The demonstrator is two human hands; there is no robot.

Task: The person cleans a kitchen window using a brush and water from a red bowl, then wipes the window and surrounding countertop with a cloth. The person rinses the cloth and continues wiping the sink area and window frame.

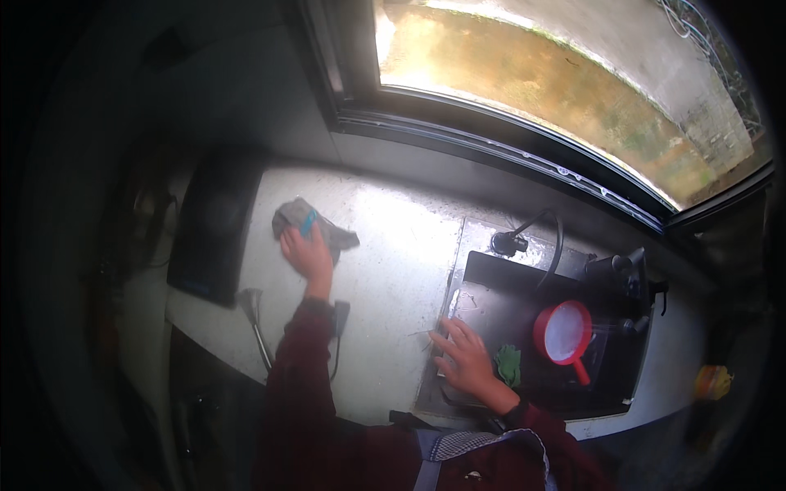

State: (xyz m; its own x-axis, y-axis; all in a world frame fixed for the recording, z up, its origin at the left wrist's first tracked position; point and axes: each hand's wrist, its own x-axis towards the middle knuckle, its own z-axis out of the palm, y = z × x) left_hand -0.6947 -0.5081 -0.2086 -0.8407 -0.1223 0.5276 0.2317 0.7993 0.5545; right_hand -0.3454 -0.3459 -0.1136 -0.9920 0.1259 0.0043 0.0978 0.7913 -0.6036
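My left hand (pixel 305 256) is pressed on a bunched grey cloth (pixel 334 235) with a small blue patch, on the white countertop (pixel 374 294). My right hand (pixel 468 356) has its fingers apart and holds nothing. It is over the left rim of the dark sink (pixel 605 399); I cannot tell whether it touches the rim. Just right of that hand, a green cloth (pixel 508 366) lies in the sink. Further right in the basin sits a red pan (pixel 578 363) with whitish liquid or foam inside.
A black cooktop (pixel 212 230) lies at the countertop's left end, with a metal-handled utensil (pixel 258 325) near it. The black faucet fittings (pixel 508 243) and a curved hose (pixel 559 245) stand behind the basin. A window frame (pixel 509 144) runs along the back. A yellow container (pixel 713 382) is at far right.
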